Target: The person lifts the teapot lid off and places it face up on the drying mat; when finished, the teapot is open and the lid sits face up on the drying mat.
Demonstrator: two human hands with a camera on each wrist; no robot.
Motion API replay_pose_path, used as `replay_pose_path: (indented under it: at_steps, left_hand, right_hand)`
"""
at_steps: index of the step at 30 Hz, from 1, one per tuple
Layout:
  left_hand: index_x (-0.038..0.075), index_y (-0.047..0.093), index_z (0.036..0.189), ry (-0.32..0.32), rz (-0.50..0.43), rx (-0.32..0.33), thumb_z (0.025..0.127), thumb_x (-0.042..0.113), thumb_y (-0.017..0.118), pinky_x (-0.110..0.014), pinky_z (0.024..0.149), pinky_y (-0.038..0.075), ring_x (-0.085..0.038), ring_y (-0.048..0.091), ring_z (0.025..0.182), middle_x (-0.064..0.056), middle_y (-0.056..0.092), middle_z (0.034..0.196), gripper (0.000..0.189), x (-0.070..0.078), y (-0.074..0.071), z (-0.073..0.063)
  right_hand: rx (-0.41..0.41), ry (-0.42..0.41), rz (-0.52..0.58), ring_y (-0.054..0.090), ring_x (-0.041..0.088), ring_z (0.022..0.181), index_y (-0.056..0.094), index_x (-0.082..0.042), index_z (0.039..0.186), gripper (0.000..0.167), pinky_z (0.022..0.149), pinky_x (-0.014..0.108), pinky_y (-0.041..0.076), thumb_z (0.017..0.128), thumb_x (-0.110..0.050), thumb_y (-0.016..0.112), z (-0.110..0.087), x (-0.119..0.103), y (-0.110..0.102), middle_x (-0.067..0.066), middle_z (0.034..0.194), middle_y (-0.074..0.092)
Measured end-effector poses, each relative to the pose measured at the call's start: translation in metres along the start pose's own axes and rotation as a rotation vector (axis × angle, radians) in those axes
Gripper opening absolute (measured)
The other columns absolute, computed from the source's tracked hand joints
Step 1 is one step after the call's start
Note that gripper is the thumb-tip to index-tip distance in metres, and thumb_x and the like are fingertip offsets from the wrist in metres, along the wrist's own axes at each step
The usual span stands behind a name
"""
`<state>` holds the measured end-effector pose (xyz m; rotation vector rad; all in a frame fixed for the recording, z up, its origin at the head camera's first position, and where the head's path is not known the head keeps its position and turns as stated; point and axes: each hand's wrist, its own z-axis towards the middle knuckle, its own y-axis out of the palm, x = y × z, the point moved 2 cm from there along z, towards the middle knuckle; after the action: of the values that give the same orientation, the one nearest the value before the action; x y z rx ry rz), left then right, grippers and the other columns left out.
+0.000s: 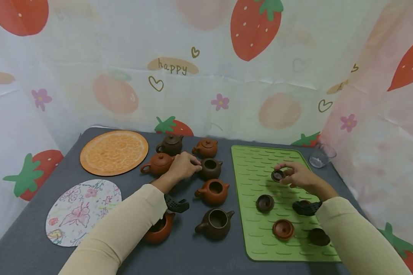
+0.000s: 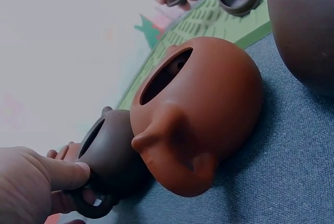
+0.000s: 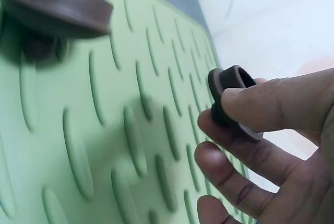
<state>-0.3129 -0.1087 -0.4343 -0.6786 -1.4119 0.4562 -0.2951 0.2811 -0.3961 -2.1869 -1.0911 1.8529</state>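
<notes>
My left hand (image 1: 183,166) pinches the handle of a lidless dark brown teapot (image 1: 210,169); in the left wrist view the thumb lies at the handle's top. My right hand (image 1: 300,177) holds a small dark teapot lid (image 1: 277,175) by thumb and fingers, its hollow side up, above the green mat (image 1: 241,160). Nearest my left hand in its wrist view is a lidless reddish-brown teapot (image 2: 224,88). Below the held lid, another dark lid (image 1: 265,203) and a reddish lid (image 1: 283,229) rest upturned on the mat.
Lidded teapots stand at the back, a dark one (image 1: 172,144) and two reddish ones (image 1: 206,148). A lidless dark teapot (image 1: 216,225) is nearer, with an orange-brown one (image 1: 158,231) under my left forearm. Round mats (image 1: 113,152) lie left; a glass cup (image 1: 321,156) stands back right.
</notes>
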Motion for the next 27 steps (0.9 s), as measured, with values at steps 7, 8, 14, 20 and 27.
replay_pose_path:
  at_steps: [7,8,14,20,27]
  left_hand:
    - [0.011,0.078,0.100,0.017,-0.006,-0.003,0.089,0.019,0.073,-0.031,0.060,0.050,-0.015,0.061,0.071,-0.003,0.069,0.091,0.014,-0.002,0.001,0.001]
    - [0.011,0.078,0.099,0.018,-0.009,-0.003,0.089,0.019,0.073,-0.031,0.059,0.050,-0.015,0.061,0.070,-0.003,0.069,0.090,0.014,-0.002,0.001,0.001]
    - [0.011,0.078,0.099,0.019,-0.013,-0.002,0.089,0.019,0.073,-0.031,0.059,0.050,-0.014,0.061,0.069,-0.002,0.069,0.086,0.014,-0.002,-0.001,0.000]
    - [0.012,0.078,0.100,0.015,-0.009,0.007,0.089,0.019,0.073,-0.031,0.061,0.050,-0.015,0.061,0.073,-0.003,0.069,0.093,0.014,-0.002,0.000,0.001]
    - [0.012,0.078,0.099,0.019,-0.007,0.010,0.089,0.019,0.073,-0.031,0.062,0.050,-0.015,0.061,0.073,-0.004,0.069,0.095,0.014,-0.003,0.001,0.000]
  right_hand:
    - [0.007,0.040,-0.007,0.055,0.040,0.096,0.042,0.006,0.135,0.051,0.065,0.045,0.042,0.089,0.002,0.063,-0.006,0.011,-0.008,0.021,0.114,0.058]
    - [0.014,0.043,-0.015,0.056,0.039,0.097,0.042,0.006,0.136,0.051,0.066,0.044,0.043,0.089,0.001,0.063,-0.006,0.012,-0.009,0.021,0.114,0.058]
    - [0.053,0.055,-0.064,0.054,0.032,0.081,0.047,0.004,0.131,0.045,0.058,0.040,0.039,0.089,0.002,0.063,-0.008,0.019,-0.013,0.019,0.101,0.060]
    - [0.092,0.079,-0.119,0.046,0.024,0.070,0.048,0.005,0.129,0.044,0.053,0.035,0.035,0.087,0.003,0.063,-0.009,0.027,-0.016,0.014,0.092,0.059]
    - [0.088,0.094,-0.147,0.041,0.018,0.060,0.048,0.010,0.129,0.045,0.048,0.031,0.033,0.086,0.004,0.063,-0.013,0.035,-0.014,0.013,0.087,0.060]
